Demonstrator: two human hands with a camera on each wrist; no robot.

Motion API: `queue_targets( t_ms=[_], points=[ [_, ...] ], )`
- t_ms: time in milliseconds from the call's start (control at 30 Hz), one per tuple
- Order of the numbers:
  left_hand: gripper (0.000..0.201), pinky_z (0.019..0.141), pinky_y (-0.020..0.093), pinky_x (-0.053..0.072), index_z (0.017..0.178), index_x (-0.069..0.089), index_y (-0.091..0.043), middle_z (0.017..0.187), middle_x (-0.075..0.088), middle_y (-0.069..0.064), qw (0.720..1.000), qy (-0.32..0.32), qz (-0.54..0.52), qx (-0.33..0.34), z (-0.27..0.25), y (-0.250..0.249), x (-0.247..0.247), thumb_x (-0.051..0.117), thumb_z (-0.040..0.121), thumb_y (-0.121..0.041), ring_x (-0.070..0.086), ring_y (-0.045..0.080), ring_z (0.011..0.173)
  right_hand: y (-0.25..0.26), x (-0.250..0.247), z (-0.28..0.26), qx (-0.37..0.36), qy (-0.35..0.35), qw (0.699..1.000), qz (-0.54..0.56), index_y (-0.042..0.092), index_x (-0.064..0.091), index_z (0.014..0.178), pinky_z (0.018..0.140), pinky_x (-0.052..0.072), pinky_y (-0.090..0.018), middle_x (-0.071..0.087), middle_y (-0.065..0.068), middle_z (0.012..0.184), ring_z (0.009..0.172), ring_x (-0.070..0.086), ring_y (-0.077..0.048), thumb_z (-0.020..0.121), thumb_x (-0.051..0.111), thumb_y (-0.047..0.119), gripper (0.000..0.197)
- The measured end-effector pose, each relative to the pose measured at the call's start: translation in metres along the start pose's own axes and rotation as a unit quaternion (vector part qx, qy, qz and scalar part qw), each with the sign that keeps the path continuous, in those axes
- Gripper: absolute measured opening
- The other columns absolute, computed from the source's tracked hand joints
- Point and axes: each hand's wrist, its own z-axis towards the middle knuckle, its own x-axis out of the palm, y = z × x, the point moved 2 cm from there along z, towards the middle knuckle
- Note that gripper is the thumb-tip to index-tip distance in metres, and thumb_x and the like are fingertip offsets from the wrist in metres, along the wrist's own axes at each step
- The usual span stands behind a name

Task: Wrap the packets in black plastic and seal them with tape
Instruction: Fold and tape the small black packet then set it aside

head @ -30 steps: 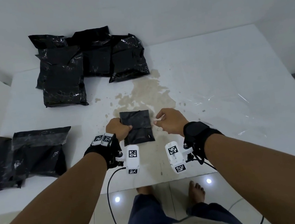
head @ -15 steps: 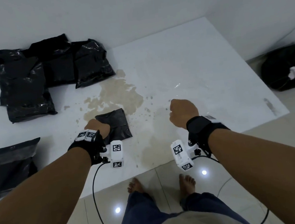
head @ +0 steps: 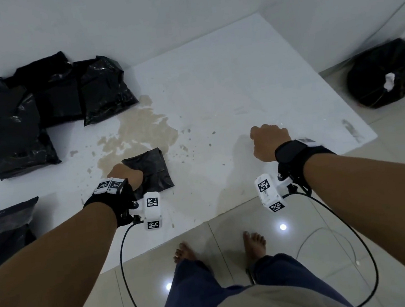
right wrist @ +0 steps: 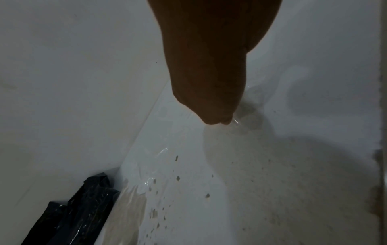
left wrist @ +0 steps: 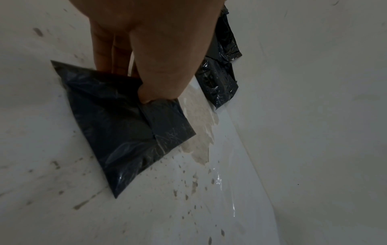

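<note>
A small packet (head: 151, 169) wrapped in black plastic lies on the white table (head: 237, 72) near its front edge. My left hand (head: 125, 174) grips its near left corner. In the left wrist view the thumb presses on top of the packet (left wrist: 117, 124) and the fingers (left wrist: 104, 54) curl at its edge. My right hand (head: 267, 140) is apart from it, far to the right, with fingers curled down at the table. In the right wrist view its fingertips (right wrist: 217, 121) pinch together at a glinting strip of clear tape (right wrist: 235, 121).
Several larger wrapped black packets (head: 38, 109) are piled at the back left. More black plastic (head: 1, 229) lies at the left edge. A brown stain (head: 140, 130) marks the table's middle. A black bag (head: 383, 75) sits on the floor to the right. Cables hang from both wrists.
My right hand has let go of the small packet and moved right across the table to the clear tape. My left hand keeps its grip. The head view has swung right.
</note>
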Motion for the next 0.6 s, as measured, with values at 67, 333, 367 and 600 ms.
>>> queue_targets(
  t_ms=[67,333,367,600],
  points=[
    [0.016,0.055,0.028,0.039,0.082,0.061,0.005,0.073,0.061,0.018,1.0,0.0,0.002,0.0,0.0,-0.003,0.0,0.055,0.083,-0.01,0.057,0.029,0.063,-0.001,-0.002,0.004,-0.005,0.006,1.0,-0.003,0.016,0.052,0.125,0.096,0.039,-0.039,0.06,-0.007,0.122,0.114,0.055,-0.031,0.09,0.05,0.017,0.036],
    [0.017,0.053,0.027,0.037,0.082,0.06,0.005,0.075,0.061,0.018,1.0,-0.006,0.003,-0.011,0.004,-0.01,0.001,0.056,0.083,-0.012,0.057,0.03,0.064,-0.02,-0.01,0.019,0.043,-0.082,0.996,0.001,0.014,0.04,0.136,0.095,0.04,-0.04,0.04,-0.013,0.134,0.12,0.041,-0.033,0.089,0.054,0.015,0.05],
    [0.017,0.052,0.028,0.037,0.082,0.059,0.004,0.075,0.061,0.017,1.0,-0.009,0.004,-0.012,0.004,-0.011,0.001,0.057,0.084,-0.012,0.057,0.029,0.065,-0.022,-0.01,0.023,0.041,-0.074,0.996,-0.007,0.014,0.037,0.139,0.096,0.039,-0.041,0.038,-0.013,0.136,0.121,0.04,-0.033,0.088,0.054,0.014,0.054],
    [0.018,0.058,0.03,0.042,0.08,0.057,0.001,0.072,0.058,0.015,0.999,-0.023,0.007,-0.029,0.007,-0.015,0.003,0.057,0.085,-0.016,0.056,0.028,0.064,-0.031,-0.016,0.041,0.043,-0.056,0.992,-0.101,0.014,0.045,0.13,0.096,0.036,-0.042,0.049,-0.011,0.127,0.12,0.041,-0.033,0.089,0.051,0.017,0.041]
  ],
)
